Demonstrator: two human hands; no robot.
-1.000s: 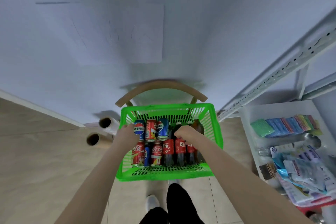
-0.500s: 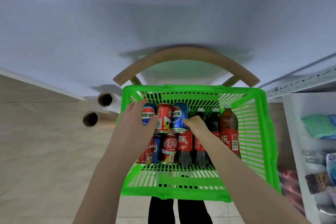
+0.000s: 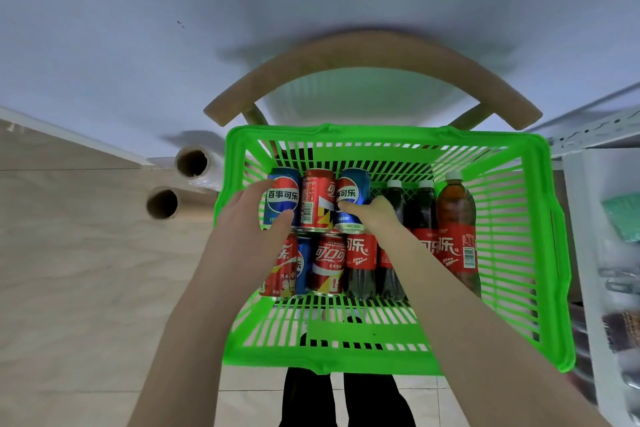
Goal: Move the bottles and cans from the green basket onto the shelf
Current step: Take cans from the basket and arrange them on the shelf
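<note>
A green basket (image 3: pixel 554 253) sits on a wooden chair and holds several cans and bottles. In the back row lie a blue Pepsi can (image 3: pixel 283 196), a red Coca-Cola can (image 3: pixel 317 199) and a second blue Pepsi can (image 3: pixel 351 194). My left hand (image 3: pixel 252 229) curls round the left Pepsi can, thumb on its front. My right hand (image 3: pixel 372 215) grips the right Pepsi can. Dark cola bottles (image 3: pixel 420 208) and a brown tea bottle (image 3: pixel 455 215) stand to the right. More red and blue cans (image 3: pixel 327 262) lie in the front row.
The chair's curved wooden backrest (image 3: pixel 367 59) arches behind the basket against a pale wall. Two film rolls (image 3: pixel 194 163) lie on the floor to the left. A white metal shelf (image 3: pixel 595 253) with blurred goods stands at the right edge. My legs show below the basket.
The view has come closer to the basket. Both hands have closed in on the two Pepsi cans in the back row, the right one shifting from the bottles to the right can.
</note>
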